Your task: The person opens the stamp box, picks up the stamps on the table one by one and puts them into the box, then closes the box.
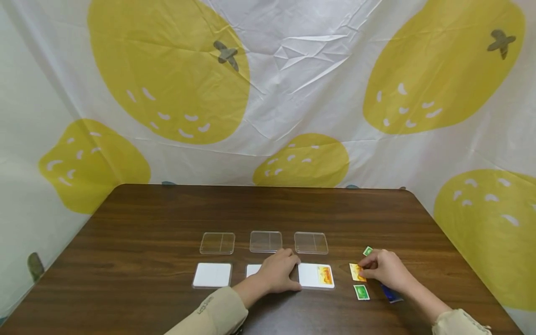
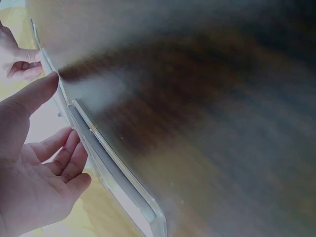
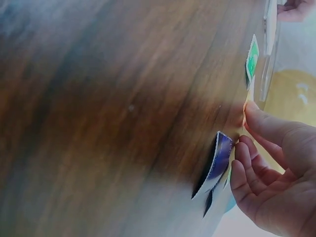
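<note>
My left hand [image 1: 278, 272] holds the left end of the right-hand clear case [image 1: 307, 276], thumb at its near corner and a finger at the far one. A white card fills this case, and an orange-yellow stamp [image 1: 324, 275] lies at the card's right end. Between thumb and finger, my right hand [image 1: 387, 270] pinches a second orange-yellow stamp [image 1: 355, 271] over the table. Green stamps lie behind it [image 1: 367, 251] and in front of it [image 1: 361, 292]. Dark blue stamps [image 3: 219, 155], slightly curled, lie under the right hand, which partly hides them in the head view.
Three clear lids [image 1: 217, 243] lie in a row at the back. In the front row, a white-card case [image 1: 212, 275] lies at the left, and a middle one [image 1: 252, 270] is partly covered by the left hand. A lemon-print cloth [image 1: 301, 160] hangs behind the brown table [image 1: 146, 232].
</note>
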The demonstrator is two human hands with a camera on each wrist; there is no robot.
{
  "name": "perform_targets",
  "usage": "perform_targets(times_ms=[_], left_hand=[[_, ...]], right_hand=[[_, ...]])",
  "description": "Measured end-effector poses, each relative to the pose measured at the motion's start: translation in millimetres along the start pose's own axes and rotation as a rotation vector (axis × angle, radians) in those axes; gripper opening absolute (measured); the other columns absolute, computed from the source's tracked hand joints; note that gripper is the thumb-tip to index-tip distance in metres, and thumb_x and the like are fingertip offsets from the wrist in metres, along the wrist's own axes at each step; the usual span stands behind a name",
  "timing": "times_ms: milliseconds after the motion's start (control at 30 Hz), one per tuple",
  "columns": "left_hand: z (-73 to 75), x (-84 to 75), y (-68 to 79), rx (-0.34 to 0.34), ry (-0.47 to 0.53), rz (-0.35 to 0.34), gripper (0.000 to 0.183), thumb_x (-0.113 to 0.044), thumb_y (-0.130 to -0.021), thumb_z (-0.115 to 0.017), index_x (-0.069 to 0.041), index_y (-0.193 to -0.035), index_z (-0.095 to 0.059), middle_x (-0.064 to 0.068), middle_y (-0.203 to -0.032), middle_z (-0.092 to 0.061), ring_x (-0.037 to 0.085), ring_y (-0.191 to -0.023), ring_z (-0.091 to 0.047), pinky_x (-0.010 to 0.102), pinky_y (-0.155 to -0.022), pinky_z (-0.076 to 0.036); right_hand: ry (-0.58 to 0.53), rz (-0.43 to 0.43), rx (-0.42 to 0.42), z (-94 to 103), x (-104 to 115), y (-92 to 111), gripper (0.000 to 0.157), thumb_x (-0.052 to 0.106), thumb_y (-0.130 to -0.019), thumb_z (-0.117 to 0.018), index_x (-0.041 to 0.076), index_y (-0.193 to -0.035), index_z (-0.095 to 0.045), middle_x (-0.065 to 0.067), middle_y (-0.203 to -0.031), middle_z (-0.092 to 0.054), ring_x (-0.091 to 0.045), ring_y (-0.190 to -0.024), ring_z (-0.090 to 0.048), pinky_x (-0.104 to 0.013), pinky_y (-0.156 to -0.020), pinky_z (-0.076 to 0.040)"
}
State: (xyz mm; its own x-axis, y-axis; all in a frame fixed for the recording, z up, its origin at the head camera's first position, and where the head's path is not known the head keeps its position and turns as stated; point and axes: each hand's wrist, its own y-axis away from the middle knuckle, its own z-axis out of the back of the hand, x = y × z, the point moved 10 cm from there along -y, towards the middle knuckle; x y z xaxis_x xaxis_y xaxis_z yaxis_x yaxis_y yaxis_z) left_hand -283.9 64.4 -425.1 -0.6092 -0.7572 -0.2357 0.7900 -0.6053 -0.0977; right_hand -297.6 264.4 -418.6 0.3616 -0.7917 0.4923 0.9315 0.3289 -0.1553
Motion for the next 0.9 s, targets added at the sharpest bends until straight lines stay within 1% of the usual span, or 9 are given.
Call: perform_targets(times_ms=[167,333,467,533,600,733,833,900], left_hand=[[0.0,0.3,-0.2,0.0,0.003,0.002,0.047,-0.042,-0.066,-0.076,-0.013,-0.101,-0.063,-0.005,-0.088,-0.053,0.01,-0.082,-0.047,0.021,-0.065,-0.042],[-0.4,0.9,-0.4,0.004,0.006,0.006,0.047,-0.041,-0.066,-0.076,-0.013,-0.101,-0.063,-0.005,-0.088,-0.052,0.01,-0.081,-0.047,0.021,-0.064,-0.042],[-1.0,0.8,-0.4,0.008,0.004,0.007,0.047,-0.042,-0.066,-0.076,-0.013,-0.101,-0.063,-0.005,-0.088,-0.052,0.01,-0.082,-0.047,0.021,-0.065,-0.042],[-1.3,0.9,-0.4,0.009,0.002,0.008,0.047,-0.042,-0.066,-0.076,-0.013,-0.101,-0.063,-0.005,-0.088,-0.052,0.01,-0.082,-0.047,0.021,-0.065,-0.042],[-1.9,1.0,-0.5,0.01,0.001,0.008,0.047,-0.042,-0.066,-0.076,-0.013,-0.101,-0.063,-0.005,-0.088,-0.052,0.01,-0.081,-0.047,0.021,-0.064,-0.042],[-2.5,1.4,-0.6,0.014,0.001,0.009,0.047,-0.042,-0.066,-0.076,-0.013,-0.101,-0.063,-0.005,-0.087,-0.052,0.009,-0.081,-0.047,0.021,-0.064,-0.042],[-2.0,1.5,-0.8,0.014,0.002,0.009,0.047,-0.042,-0.066,-0.076,-0.013,-0.101,-0.063,-0.005,-0.087,-0.052,0.009,-0.08,-0.046,0.021,-0.064,-0.042],[-1.3,1.3,-0.7,0.013,0.001,0.009,0.047,-0.042,-0.066,-0.076,-0.013,-0.101,-0.063,-0.005,-0.087,-0.052,0.009,-0.08,-0.046,0.021,-0.064,-0.042]], right_hand=[[-0.022,-0.027,0.011,-0.1,-1.0,-1.1,0.013,0.01,-0.066,-0.078,0.006,-0.076,-0.071,0.007,-0.061,-0.059,0.001,-0.054,-0.047,-0.02,-0.048,-0.041],[-0.044,-0.03,0.028,-0.8,-2.0,-1.7,0.014,0.012,-0.067,-0.077,0.005,-0.077,-0.071,0.006,-0.063,-0.06,0.001,-0.054,-0.048,-0.02,-0.049,-0.042],[-0.033,-0.06,0.019,0.8,-7.4,-0.8,0.016,0.015,-0.069,-0.077,0.005,-0.08,-0.071,0.005,-0.067,-0.063,0.0,-0.056,-0.049,-0.02,-0.051,-0.042],[-0.007,-0.07,0.002,2.5,-9.2,0.0,0.018,0.017,-0.069,-0.077,0.005,-0.081,-0.072,0.004,-0.068,-0.064,0.001,-0.056,-0.048,-0.02,-0.05,-0.041],[0.028,-0.059,-0.017,3.9,-8.3,0.9,0.021,0.018,-0.068,-0.078,0.003,-0.082,-0.072,0.003,-0.07,-0.064,0.001,-0.055,-0.045,-0.02,-0.049,-0.039],[0.098,-0.002,-0.056,5.8,-0.2,2.3,0.024,0.018,-0.065,-0.079,0.001,-0.081,-0.073,0.0,-0.073,-0.064,0.002,-0.054,-0.041,-0.021,-0.047,-0.036],[0.143,0.022,-0.075,6.3,5.6,3.7,0.022,0.017,-0.066,-0.078,0.001,-0.081,-0.073,-0.001,-0.074,-0.065,0.001,-0.057,-0.042,-0.021,-0.049,-0.036],[0.169,0.028,-0.085,6.5,8.4,4.6,0.02,0.016,-0.067,-0.078,0.002,-0.081,-0.073,-0.003,-0.076,-0.066,-0.002,-0.059,-0.048,-0.022,-0.05,-0.038]])
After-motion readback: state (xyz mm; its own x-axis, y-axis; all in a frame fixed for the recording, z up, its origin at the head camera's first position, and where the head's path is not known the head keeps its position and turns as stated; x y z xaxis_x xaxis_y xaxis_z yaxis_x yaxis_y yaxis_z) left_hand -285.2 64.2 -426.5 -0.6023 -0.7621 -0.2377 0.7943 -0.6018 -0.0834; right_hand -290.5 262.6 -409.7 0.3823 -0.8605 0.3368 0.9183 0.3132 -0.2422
